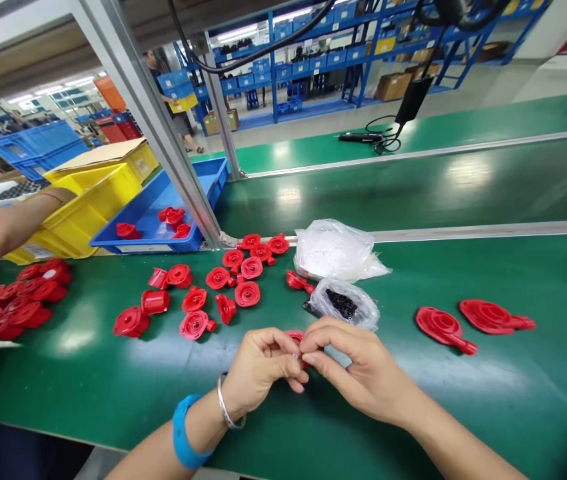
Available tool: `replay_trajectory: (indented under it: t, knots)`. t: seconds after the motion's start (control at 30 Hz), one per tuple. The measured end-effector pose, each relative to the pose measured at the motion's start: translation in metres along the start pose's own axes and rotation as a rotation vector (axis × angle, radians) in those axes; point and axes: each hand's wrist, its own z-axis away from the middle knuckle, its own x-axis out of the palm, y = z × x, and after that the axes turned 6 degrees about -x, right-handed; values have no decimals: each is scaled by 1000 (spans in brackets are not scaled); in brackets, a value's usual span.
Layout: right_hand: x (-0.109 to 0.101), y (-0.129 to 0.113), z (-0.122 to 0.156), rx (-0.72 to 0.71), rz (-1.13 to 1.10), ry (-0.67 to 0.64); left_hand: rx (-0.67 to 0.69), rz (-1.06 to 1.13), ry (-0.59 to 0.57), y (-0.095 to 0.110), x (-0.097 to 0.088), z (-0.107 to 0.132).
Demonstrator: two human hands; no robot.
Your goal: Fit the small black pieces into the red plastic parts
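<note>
My left hand (262, 370) is closed around a red plastic part (294, 335), mostly hidden behind the fingers. Thumb and forefinger of my right hand (356, 363) are pinched together against it; what they hold, if anything, is too small to make out. Just beyond my hands lies an open clear bag of small black pieces (342, 304). Behind that is a plastic bag of white pieces (336, 250). Loose red round parts with short spouts (247, 293) are scattered to the left. Two flat red parts, one nearer (444, 327) and one farther (494, 316), lie at the right.
At far left, red cup-shaped parts (23, 300) are bunched together. A blue bin (163, 243) with several red parts stands by a metal post (156, 120). Another person's arm (8, 223) reaches into a yellow bin (93, 207). A corded black tool (360, 137) lies across the bench.
</note>
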Motion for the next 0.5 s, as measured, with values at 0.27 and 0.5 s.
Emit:
replay_trajectory:
  t: [0.27, 0.5]
  knots:
    - [8, -1, -3, -154, 118, 38, 57, -12, 45, -6, -1, 1]
    - [9, 3, -2, -270, 149, 79, 126, 28, 27, -10, 0, 1]
